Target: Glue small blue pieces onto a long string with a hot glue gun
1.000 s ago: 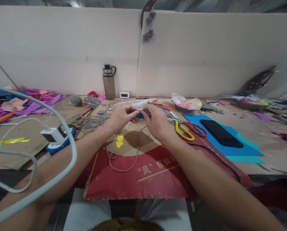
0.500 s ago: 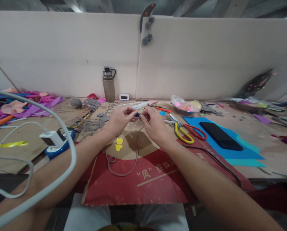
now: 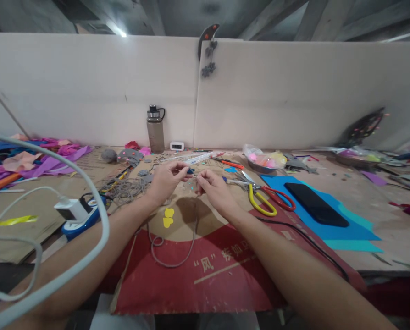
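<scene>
My left hand is raised over the cardboard sheet, fingertips pinched on a small blue piece. My right hand is close beside it, fingers curled in a pinch; what they hold is too small to name. A grey cord hangs down from between the hands and loops on the red part of the cardboard. Two yellow heart-shaped cut-outs lie just below my left wrist.
Yellow- and red-handled scissors lie right of my hands, beside a black phone on blue sheets. A water bottle stands at the back wall. A white charger and cables lie left, by purple paper scraps.
My hands have drawn slightly apart. The blue piece, held between both hands before, now sits in the left fingertips only. The camera has tilted upward.
</scene>
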`<state>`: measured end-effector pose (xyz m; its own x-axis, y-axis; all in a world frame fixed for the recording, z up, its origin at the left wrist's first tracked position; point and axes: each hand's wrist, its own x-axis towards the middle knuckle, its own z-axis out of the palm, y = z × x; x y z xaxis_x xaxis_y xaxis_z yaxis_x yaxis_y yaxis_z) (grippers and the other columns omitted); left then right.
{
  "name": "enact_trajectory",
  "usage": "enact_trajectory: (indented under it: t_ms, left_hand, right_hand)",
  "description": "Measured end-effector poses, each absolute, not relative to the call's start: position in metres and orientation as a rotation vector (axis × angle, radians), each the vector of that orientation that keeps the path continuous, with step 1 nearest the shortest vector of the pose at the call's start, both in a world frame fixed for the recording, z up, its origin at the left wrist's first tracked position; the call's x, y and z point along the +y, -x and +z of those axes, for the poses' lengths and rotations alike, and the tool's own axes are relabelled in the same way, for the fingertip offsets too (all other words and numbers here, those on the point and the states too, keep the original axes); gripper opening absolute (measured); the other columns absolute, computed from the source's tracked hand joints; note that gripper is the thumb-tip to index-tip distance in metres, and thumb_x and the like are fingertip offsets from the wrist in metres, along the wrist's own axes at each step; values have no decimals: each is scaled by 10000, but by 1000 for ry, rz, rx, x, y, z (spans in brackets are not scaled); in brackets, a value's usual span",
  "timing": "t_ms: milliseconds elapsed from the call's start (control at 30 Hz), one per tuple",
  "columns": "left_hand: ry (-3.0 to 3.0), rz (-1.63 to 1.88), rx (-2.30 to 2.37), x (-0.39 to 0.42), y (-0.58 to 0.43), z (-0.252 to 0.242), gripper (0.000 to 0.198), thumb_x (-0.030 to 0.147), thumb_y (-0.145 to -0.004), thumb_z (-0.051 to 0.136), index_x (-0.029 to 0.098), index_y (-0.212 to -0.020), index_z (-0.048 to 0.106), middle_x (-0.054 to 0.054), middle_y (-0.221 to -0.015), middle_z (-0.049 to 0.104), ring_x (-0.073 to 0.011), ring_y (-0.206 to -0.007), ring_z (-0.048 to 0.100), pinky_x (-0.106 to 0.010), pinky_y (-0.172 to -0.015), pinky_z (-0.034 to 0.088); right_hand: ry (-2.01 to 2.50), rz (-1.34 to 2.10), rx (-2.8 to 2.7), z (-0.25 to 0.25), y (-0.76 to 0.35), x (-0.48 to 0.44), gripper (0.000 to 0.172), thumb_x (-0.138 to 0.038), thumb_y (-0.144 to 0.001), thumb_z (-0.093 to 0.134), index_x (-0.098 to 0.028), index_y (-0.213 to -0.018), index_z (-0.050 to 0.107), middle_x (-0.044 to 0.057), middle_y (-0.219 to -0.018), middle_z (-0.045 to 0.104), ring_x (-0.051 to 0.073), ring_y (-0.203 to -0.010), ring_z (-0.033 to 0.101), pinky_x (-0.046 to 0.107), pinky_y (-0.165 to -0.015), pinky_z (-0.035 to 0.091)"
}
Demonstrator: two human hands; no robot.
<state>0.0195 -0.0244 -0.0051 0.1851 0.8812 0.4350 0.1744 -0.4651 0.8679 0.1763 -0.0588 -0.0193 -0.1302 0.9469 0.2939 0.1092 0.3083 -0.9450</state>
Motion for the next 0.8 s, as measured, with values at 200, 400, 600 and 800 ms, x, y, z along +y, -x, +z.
enact_trajectory:
  t_ms: [200,400,600,800]
  left_hand:
    - [-1672,1325,965,-24,-17,-3,313,432,-748,650,143,-867,641,-54,-767,714,-165,-689,695,-296,-698,586]
    - [-1553,1257,891,-22,-15,-1,343,433,-719,682,134,-881,643,-59,-811,716,-183,-754,701,-335,-758,582]
    - [-1509,1273,926,-13,-8,-2,319,427,-728,676,134,-842,620,-56,-775,709,-191,-745,702,-336,-742,581]
    - [-1822,1494,1140,-1,15,-3,231,392,-765,639,176,-844,666,-43,-766,696,-155,-665,682,-238,-597,550]
  right_hand:
    - [1059,1007,-1480,-30,-173,-53,222,-400,-840,458,-212,-727,493,-71,-538,349,93,-470,309,233,-465,274]
    - [1049,1010,-1437,-36,-171,-48,332,-491,-845,425,-205,-690,493,-72,-508,304,91,-456,274,232,-447,240]
    - [1070,1091,-1431,-38,-171,-47,304,-488,-821,458,-202,-734,511,-82,-494,289,85,-436,249,218,-414,207]
    - [1077,1161,-1582,-31,-170,-53,246,-401,-827,466,-191,-748,565,-74,-507,326,84,-442,270,213,-418,210]
